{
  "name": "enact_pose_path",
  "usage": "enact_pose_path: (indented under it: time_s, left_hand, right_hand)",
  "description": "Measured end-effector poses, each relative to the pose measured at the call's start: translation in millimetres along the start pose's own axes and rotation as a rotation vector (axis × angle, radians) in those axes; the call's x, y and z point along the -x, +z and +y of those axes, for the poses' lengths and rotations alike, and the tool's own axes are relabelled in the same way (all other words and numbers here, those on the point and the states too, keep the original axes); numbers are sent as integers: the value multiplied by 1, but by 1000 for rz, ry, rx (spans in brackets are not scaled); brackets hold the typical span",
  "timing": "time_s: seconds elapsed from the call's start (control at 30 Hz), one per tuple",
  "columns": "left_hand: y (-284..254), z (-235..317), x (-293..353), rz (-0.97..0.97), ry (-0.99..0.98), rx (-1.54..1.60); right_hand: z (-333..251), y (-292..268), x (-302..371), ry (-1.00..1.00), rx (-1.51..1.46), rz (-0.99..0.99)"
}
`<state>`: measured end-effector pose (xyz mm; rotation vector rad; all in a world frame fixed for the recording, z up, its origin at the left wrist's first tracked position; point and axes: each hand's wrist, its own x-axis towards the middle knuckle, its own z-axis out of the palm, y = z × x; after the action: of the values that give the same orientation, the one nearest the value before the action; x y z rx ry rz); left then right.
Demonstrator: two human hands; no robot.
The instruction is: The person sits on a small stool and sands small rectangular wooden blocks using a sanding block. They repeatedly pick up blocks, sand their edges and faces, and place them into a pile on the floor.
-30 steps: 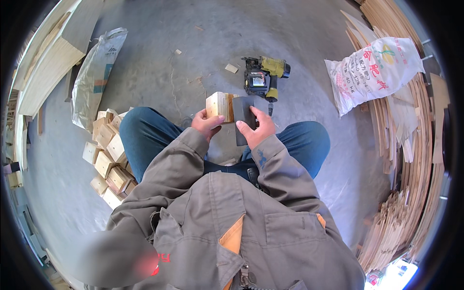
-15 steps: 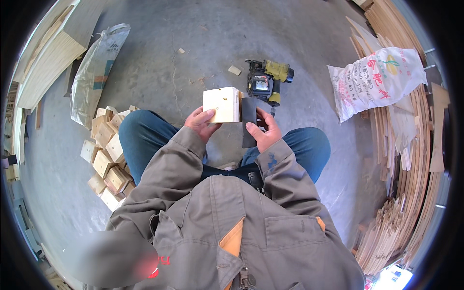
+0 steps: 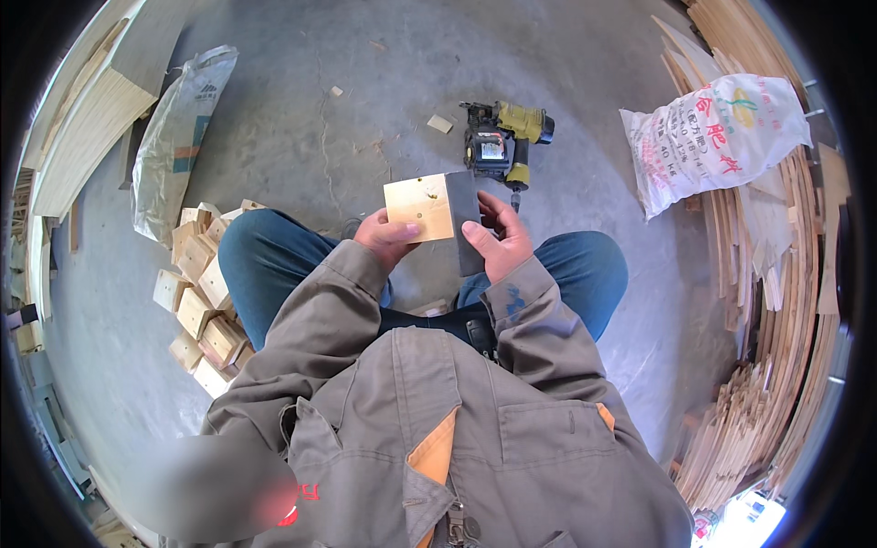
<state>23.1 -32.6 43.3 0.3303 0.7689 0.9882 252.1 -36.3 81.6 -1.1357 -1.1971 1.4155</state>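
Between my knees, my left hand (image 3: 388, 237) grips a pale wooden block (image 3: 417, 212) by its left side, thumb on the top face. Two small marks or holes show on that face. A dark grey, flat, sheet-like piece (image 3: 466, 251) is in my right hand (image 3: 500, 235), thumb on its near face and fingers behind. Its flat side lies against the block's right side; whether it is sandpaper I cannot tell. Just beyond my hands, a yellow-green and black coil nail gun (image 3: 504, 142) lies on the floor.
Several wooden blocks (image 3: 195, 312) are heaped beside my left knee. A white woven sack (image 3: 178, 151) stands at far left near stacked boards (image 3: 96, 114). On the right, a printed white sack (image 3: 717, 142) rests on timber strips (image 3: 790, 301). A wood scrap (image 3: 439, 123) lies near the nail gun.
The dark grey piece has come against the block's right side, covering the layered edge that showed before. The block has dropped slightly toward me. Both hands keep their hold.
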Motion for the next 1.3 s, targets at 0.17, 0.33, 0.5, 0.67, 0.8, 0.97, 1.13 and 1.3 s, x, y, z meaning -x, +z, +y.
enact_pose_path:
  time_s: [0.17, 0.33, 0.5, 0.67, 0.8, 0.97, 1.13, 1.3]
  left_hand:
    - [4, -1, 1, -62, 60, -51]
    - [8, 9, 4, -100, 130, -98]
    - [8, 7, 2, -22, 308, -349]
    - [7, -5, 0, 130, 400, -853]
    - [-12, -16, -5, 186, 460, -1137]
    - [-6, -15, -2, 220, 463, -1255]
    - [2, -14, 3, 177, 486, -1276]
    - [9, -14, 2, 181, 492, -1297]
  right_hand:
    - [12, -4, -9, 79, -84, 17]
    - [53, -23, -22, 442, 95, 71]
    - [59, -28, -25, 375, 278, 198]
    - [48, -31, -26, 236, 52, 253]
    - [31, -14, -22, 47, 341, 145]
    - [16, 6, -13, -147, 580, 10]
    - [40, -8, -23, 92, 640, 19]
    - [27, -10, -24, 85, 626, 6]
